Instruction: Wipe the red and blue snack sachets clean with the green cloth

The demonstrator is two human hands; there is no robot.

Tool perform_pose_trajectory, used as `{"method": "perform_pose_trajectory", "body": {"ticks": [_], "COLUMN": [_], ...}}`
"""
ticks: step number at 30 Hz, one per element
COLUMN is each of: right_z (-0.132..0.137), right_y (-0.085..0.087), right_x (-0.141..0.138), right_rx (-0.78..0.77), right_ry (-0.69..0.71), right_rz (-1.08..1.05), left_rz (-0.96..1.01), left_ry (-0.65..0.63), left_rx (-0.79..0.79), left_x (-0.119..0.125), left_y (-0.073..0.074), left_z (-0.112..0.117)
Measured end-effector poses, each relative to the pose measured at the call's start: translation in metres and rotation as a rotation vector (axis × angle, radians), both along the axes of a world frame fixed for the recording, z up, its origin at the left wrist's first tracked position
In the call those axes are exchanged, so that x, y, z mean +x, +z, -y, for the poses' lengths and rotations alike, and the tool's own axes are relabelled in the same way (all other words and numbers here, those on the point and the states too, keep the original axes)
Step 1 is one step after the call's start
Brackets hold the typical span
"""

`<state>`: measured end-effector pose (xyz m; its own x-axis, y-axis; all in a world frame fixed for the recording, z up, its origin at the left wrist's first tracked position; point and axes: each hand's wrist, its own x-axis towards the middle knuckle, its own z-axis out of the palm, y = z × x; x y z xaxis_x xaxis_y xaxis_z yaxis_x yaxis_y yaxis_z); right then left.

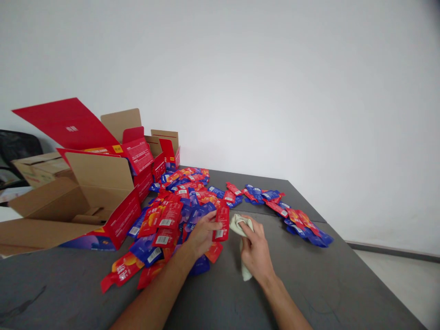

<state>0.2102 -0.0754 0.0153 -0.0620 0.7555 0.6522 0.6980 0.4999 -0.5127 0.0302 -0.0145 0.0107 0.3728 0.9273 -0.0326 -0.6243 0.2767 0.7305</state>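
Note:
My left hand (202,234) pinches a red sachet (222,223) and holds it upright just above the pile of red and blue sachets (178,206). Right beside it, my right hand (255,251) is closed around a pale crumpled cloth (239,224), which touches the sachet's right edge. A tail of the cloth hangs out below the hand. Both forearms reach in from the bottom of the view over the dark grey table (326,284).
An open red and blue carton (103,201) with brown inner flaps lies at the left, with more open cartons (161,151) behind it. A row of sachets (295,220) runs toward the table's right edge. A white wall stands behind.

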Motion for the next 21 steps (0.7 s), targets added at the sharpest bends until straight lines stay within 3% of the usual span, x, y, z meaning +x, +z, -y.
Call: {"method": "perform_pose_trajectory", "body": {"ticks": [4, 7, 11, 13, 17, 21], "right_z": [0.0, 0.006, 0.011, 0.011, 0.004, -0.001], "right_y": [0.0, 0.003, 0.004, 0.003, -0.002, -0.002], "right_x": [0.003, -0.004, -0.018, -0.02, -0.01, 0.0], "right_rx": [0.094, 0.135, 0.037, -0.007, -0.004, 0.043], "right_ry": [-0.054, 0.093, 0.224, 0.172, -0.062, -0.213], "right_rz": [-0.043, 0.044, 0.278, 0.342, 0.322, 0.232], "left_rz": [-0.001, 0.068, 0.136, 0.142, 0.109, 0.052], "left_ry": [0.015, 0.054, -0.023, -0.08, -0.209, -0.212], "left_rx": [-0.049, -0.092, -0.082, -0.095, -0.106, -0.062], "left_x": [-0.003, 0.002, 0.009, 0.013, 0.024, 0.032], "left_y": [0.004, 0.005, 0.005, 0.003, -0.001, -0.005], "left_z": [-0.001, 0.0, 0.003, 0.006, 0.016, 0.025]}}
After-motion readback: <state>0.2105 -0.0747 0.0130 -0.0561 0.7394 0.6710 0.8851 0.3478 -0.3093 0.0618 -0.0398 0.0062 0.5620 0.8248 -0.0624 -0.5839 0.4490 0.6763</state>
